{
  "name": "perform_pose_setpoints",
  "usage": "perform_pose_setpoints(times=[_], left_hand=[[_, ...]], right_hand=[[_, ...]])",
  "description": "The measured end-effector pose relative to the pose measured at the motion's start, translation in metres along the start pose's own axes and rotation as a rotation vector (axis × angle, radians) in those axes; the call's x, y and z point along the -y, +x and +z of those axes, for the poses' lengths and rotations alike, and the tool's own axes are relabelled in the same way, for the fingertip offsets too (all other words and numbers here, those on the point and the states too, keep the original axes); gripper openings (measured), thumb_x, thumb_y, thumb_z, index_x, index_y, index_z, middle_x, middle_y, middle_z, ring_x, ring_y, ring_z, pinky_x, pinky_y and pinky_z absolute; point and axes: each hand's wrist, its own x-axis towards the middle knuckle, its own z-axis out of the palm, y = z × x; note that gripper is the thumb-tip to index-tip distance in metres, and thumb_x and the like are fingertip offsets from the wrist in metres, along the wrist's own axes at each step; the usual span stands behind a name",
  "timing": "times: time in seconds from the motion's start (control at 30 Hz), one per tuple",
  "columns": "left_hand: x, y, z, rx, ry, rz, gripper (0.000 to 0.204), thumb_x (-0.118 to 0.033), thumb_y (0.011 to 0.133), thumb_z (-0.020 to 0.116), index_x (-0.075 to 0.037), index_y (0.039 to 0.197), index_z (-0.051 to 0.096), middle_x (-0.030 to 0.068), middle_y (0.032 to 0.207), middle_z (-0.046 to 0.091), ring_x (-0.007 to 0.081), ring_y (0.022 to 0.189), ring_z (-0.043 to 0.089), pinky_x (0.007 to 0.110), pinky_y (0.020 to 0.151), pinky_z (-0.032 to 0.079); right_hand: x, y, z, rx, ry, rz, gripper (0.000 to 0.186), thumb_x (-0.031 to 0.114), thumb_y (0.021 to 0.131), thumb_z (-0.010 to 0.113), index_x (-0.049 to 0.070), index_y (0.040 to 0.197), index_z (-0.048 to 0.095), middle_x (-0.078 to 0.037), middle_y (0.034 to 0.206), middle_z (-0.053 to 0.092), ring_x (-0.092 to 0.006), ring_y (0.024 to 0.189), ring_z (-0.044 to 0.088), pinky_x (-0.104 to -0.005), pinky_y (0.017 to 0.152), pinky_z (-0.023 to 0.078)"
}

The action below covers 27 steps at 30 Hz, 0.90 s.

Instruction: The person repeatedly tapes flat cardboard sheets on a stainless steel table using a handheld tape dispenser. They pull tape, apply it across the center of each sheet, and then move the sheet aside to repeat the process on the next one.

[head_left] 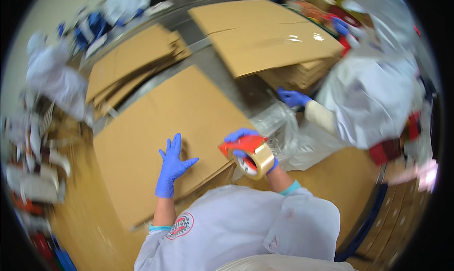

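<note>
My left hand (172,168), in a blue glove, is held over a large flat sheet of brown cardboard (156,115). Its fingers are spread and it holds nothing; whether it touches the cardboard I cannot tell. In my right hand (241,134), also gloved in blue, is a red tape dispenser (246,143) with a wide roll of tan tape (261,158). The fingers wrap round the dispenser at the right near corner of the cardboard. The roll partly hides that hand.
At the right a co-worker in white (373,96) stands beside a second cardboard stack (269,34). More folded cardboard (132,58) lies at the far left. Clear plastic sheeting (302,143) hangs to the right of my right hand. Another person in white (56,77) is at the left.
</note>
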Motion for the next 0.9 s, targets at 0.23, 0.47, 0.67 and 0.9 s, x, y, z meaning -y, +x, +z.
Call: perform_pose_setpoints(times=[0.23,0.47,0.67,0.9], left_hand=[[-0.007,-0.092,0.030,-0.053,0.202,-0.253,0.116,-0.069,0.049,0.062,-0.002,0.135,0.021,0.0139,0.142,0.018,0.0356,0.131,0.008,0.068,0.093,0.001],[-0.003,-0.089,0.042,-0.172,0.272,-0.260,0.108,-0.071,0.052,0.058,-0.004,0.132,0.030,0.0132,0.139,0.025,0.0350,0.130,0.012,0.068,0.094,0.005],[-0.003,-0.086,0.040,-0.120,0.250,-0.292,0.106,-0.070,0.055,0.057,-0.006,0.134,0.028,0.0102,0.140,0.025,0.0328,0.131,0.012,0.068,0.094,0.000],[-0.009,-0.089,0.035,-0.118,0.228,-0.310,0.105,-0.067,0.054,0.060,-0.007,0.134,0.026,0.0090,0.140,0.024,0.0314,0.132,0.012,0.067,0.095,0.002]], right_hand=[[-0.044,0.157,0.018,0.063,-0.103,-0.279,0.033,-0.007,0.068,0.065,0.005,0.098,0.057,-0.006,0.101,0.057,-0.0153,0.095,0.055,-0.0261,0.082,0.048],[-0.112,0.247,0.023,0.074,0.029,-0.033,0.015,0.000,0.072,0.062,0.003,0.087,0.058,-0.008,0.087,0.058,-0.0168,0.080,0.058,-0.0291,0.072,0.052],[-0.123,0.258,0.013,0.089,0.093,0.173,0.010,0.013,0.079,0.053,0.004,0.078,0.056,-0.010,0.072,0.058,-0.0183,0.065,0.059,-0.0304,0.058,0.051],[-0.067,0.117,0.032,0.058,-0.325,0.073,0.005,0.011,0.082,0.054,0.007,0.079,0.055,-0.004,0.078,0.057,-0.0095,0.072,0.054,-0.0249,0.065,0.048]])
